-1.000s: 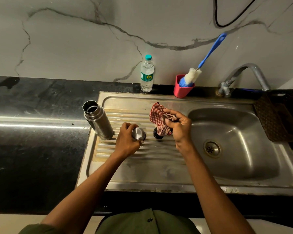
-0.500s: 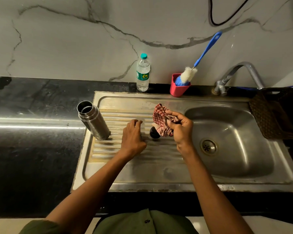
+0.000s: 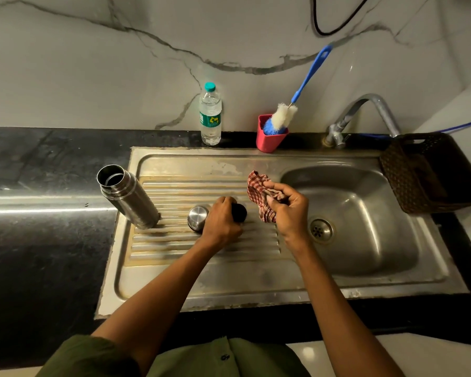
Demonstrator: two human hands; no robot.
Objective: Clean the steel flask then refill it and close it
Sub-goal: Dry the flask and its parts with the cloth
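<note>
Both hands are seen over the ribbed draining board of the steel sink point(image 3: 256, 281). The left hand point(image 3: 222, 223) is curled around a small black stopper point(image 3: 239, 212), which is gripped from above and rests on the ribs. Just to its left, a round steel cap point(image 3: 197, 216) is set on the draining board, touching or nearly touching the knuckles; which of the two cannot be told. The right hand point(image 3: 290, 209) is raised slightly above the board at the basin's near-left edge, and a red-and-white checked cloth point(image 3: 260, 195) is bunched in its bent fingers, with part of the fabric hanging below the palm.

The steel flask point(image 3: 128, 197) is stood upright at the far-left corner of the draining board, beside the black tabletop point(image 3: 38, 240). Its mouth is uncovered, and the shiny inner wall can be seen.

Behind the sink, against the marble wall, a clear plastic water bottle point(image 3: 210, 115) with a teal cap is stood upright. To its right, a red holder point(image 3: 269, 138) is placed, and a blue-handled bottle brush point(image 3: 297, 99) is leaned in it. A tap point(image 3: 365, 112) is arched over the basin, and a dark woven basket point(image 3: 424, 172) is set at the far right.
</note>
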